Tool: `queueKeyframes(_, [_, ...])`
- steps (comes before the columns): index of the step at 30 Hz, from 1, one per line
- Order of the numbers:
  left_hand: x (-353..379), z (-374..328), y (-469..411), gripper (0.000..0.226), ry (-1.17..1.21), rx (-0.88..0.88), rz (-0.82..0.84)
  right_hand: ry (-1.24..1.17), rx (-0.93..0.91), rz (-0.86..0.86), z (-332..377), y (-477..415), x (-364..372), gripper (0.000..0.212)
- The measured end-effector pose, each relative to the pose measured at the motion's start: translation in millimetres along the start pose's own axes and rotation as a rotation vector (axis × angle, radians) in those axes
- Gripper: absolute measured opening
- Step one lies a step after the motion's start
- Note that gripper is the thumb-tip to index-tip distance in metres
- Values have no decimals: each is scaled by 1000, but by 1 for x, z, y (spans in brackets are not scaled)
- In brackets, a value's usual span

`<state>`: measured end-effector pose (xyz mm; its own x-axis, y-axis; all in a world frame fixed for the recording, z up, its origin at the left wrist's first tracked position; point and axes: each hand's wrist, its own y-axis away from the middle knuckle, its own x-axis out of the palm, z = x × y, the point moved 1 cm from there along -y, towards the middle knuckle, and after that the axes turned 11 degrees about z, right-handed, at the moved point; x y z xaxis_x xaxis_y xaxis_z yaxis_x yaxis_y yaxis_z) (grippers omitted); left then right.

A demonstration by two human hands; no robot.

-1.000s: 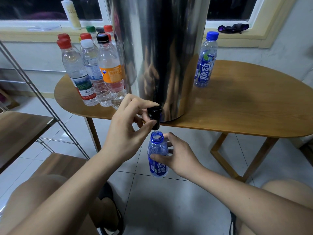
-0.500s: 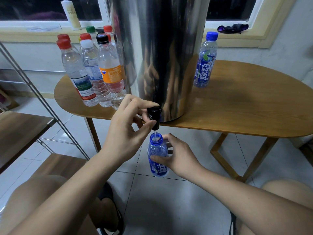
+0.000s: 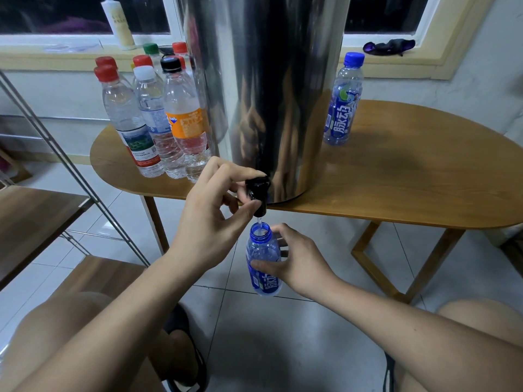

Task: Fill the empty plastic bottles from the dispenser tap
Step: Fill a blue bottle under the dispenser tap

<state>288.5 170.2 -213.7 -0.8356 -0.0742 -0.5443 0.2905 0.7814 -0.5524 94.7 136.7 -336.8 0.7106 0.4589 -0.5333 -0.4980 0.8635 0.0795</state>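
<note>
While a thin stream of water runs from the black tap (image 3: 258,193) into its open neck, the uncapped blue plastic bottle (image 3: 260,247) hangs upright just below the spout, in front of the table edge and above the tiled floor. The right hand (image 3: 294,258) holds it, thumb across the front above the blue label and fingers curled round the far side. The left hand (image 3: 209,222) pinches the tap, forefinger on top of the black knob and thumb pressed against its lower front. The tap sticks out from the base of a tall stainless steel dispenser (image 3: 271,94), which stands at the near edge of an oval wooden table (image 3: 410,179). To the right of the dispenser stands a capped blue bottle (image 3: 342,103) of the same brand. To its left is a tight cluster of clear bottles, with a red-capped bottle (image 3: 127,123), a white-capped bottle (image 3: 154,114) and a black-capped bottle with an orange label (image 3: 184,117) in the front row. A dark cloth (image 3: 389,46) lies on the window sill behind.
</note>
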Motion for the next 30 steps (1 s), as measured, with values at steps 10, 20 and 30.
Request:
queueKeyframes(10, [0, 0, 0, 48, 8, -1, 3, -21, 14, -1, 1, 0, 0, 65])
queueKeyframes(20, [0, 0, 0, 47, 11, 1, 4, -20, 34, 11, 3, 0, 0, 66])
queueKeyframes(30, [-1, 0, 0, 46, -5, -2, 4, -10, 29, 14, 3, 1, 0, 66])
